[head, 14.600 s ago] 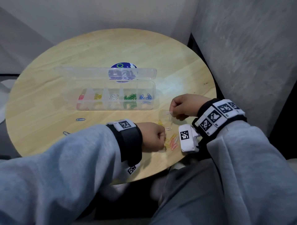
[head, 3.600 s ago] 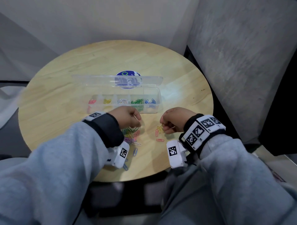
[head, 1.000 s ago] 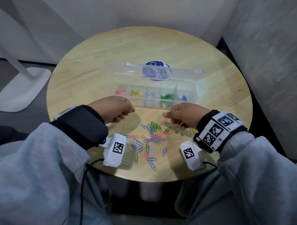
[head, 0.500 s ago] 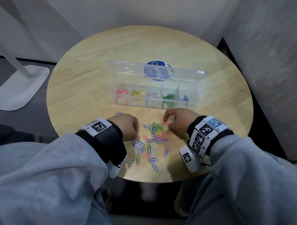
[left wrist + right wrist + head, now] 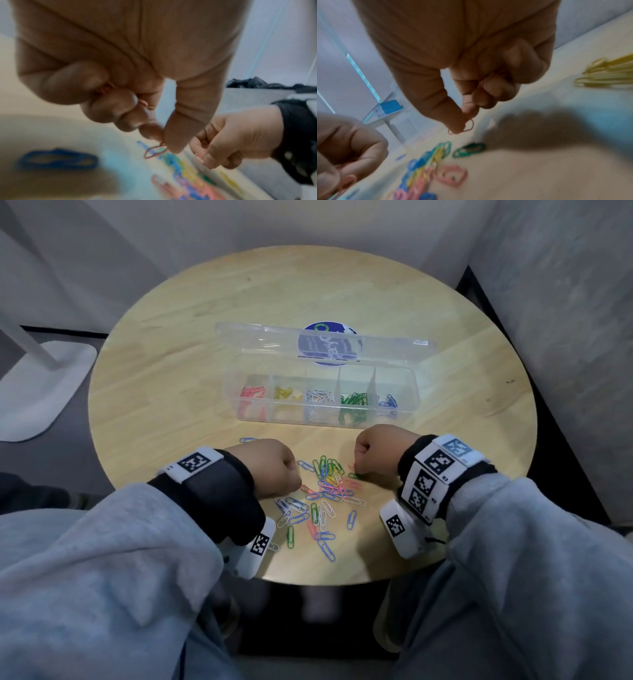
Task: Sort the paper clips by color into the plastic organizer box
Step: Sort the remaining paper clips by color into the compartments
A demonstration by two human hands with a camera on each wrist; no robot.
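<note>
A clear plastic organizer box (image 5: 409,402) stands open on the round wooden table (image 5: 164,378), its compartments holding red, yellow, white, green and blue clips. A mixed pile of paper clips (image 5: 325,491) lies between my hands. My left hand (image 5: 274,470) is at the pile's left edge and pinches a red clip (image 5: 155,151) between thumb and forefinger; more red shows inside its curled fingers. My right hand (image 5: 371,451) is at the pile's right edge and pinches a pink-red clip (image 5: 467,127) the same way.
A blue round sticker (image 5: 329,342) shows through the box's raised lid (image 5: 267,344). A lone blue clip (image 5: 248,440) lies left of the pile. Yellow clips (image 5: 607,77) lie to the right of my right hand. A white stand base (image 5: 41,392) is on the floor to the left. Walls are close behind and on the right.
Both hands came down from near the box to the pile about a second ago. Since half a second ago they have closed their fingertips on clips at the pile's edges.
</note>
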